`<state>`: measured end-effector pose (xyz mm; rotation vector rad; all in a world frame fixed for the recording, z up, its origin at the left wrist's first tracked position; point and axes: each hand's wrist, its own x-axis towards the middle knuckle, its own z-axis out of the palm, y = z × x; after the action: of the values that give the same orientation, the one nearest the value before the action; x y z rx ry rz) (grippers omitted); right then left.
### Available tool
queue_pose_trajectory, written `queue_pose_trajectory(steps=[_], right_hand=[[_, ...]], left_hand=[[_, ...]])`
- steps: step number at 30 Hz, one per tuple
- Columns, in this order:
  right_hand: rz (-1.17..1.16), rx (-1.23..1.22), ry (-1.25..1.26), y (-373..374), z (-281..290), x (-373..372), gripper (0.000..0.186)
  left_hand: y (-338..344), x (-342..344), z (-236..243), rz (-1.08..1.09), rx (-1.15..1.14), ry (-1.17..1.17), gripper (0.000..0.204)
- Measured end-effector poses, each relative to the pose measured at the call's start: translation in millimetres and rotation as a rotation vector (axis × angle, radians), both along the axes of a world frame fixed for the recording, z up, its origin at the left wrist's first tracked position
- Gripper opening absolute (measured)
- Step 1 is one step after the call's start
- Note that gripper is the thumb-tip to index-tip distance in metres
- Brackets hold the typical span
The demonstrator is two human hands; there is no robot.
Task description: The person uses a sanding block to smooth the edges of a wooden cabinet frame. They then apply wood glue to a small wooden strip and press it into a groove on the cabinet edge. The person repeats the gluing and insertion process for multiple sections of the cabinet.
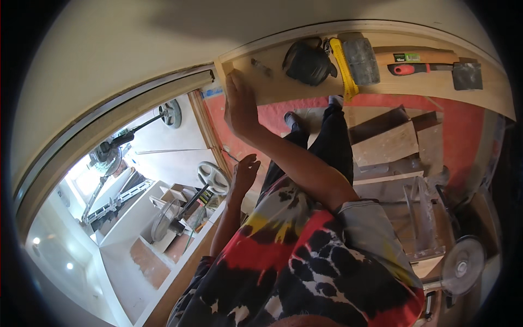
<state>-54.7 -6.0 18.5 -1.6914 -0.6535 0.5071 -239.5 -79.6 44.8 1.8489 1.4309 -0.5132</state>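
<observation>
My right hand [239, 106] lies flat, fingers together, on the wooden shelf [283, 87] near top centre; I'd keep pressure even. Left hand [245, 170] pinches a thin tool, loosely curled.

Upper middle of the frame, the right hand [239, 103] lies flat on the wooden board [283, 82], palm side hidden against it. Centre, the left hand [245, 170] pinches something thin [231, 155], too small to name. Whether those fingers close fully cannot be told. The board runs out of sight at the far right rim. At the bottom edge, the patterned shirt [305, 272] is cut off.
</observation>
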Motion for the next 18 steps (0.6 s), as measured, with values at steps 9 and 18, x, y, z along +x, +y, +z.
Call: queue_pose_trajectory(steps=[9,18], right_hand=[[-0.099,0.121,-0.022,5,-7,-6,0.038],[-0.092,0.198,0.118,3,-13,10,0.024]], left_hand=[[11,-5,-5,-0.041,-0.003,0.027,0.037],[22,5,-4,-0.007,0.018,-0.007,0.036]])
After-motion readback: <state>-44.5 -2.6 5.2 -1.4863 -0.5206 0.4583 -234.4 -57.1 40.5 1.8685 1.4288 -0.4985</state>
